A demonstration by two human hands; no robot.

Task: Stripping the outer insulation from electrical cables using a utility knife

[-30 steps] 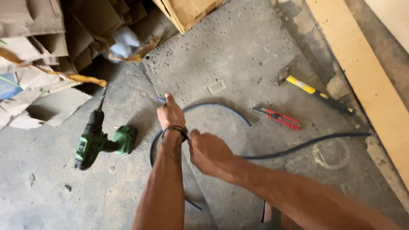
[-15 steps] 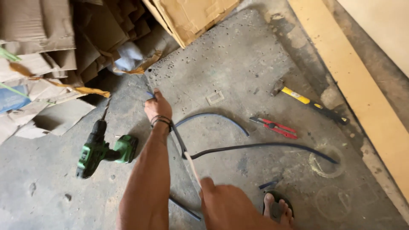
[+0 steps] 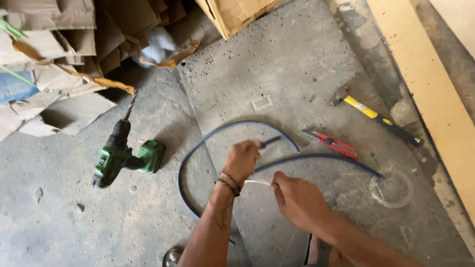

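Left hand (image 3: 241, 161) is closed around the end of one dark hose (image 3: 195, 153) that loops on the concrete floor (image 3: 74, 222); right hand (image 3: 299, 201) pinches a white strip (image 3: 257, 182) just beside it. Lying nearby: one green drill (image 3: 121, 158), one red pliers (image 3: 330, 143), one yellow-handled hammer (image 3: 376, 117).

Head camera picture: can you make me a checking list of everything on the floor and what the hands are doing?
Surface: dusty grey concrete floor.
Job's things: dark hose looped on the floor; thin white strip between the hands.
Clutter: green drill, red pliers, yellow-handled hammer.
Grippers: left hand grips the hose end; right hand pinches the strip.
Cables: nothing seen besides the hose.
Surroundings: torn cardboard, wooden plank.
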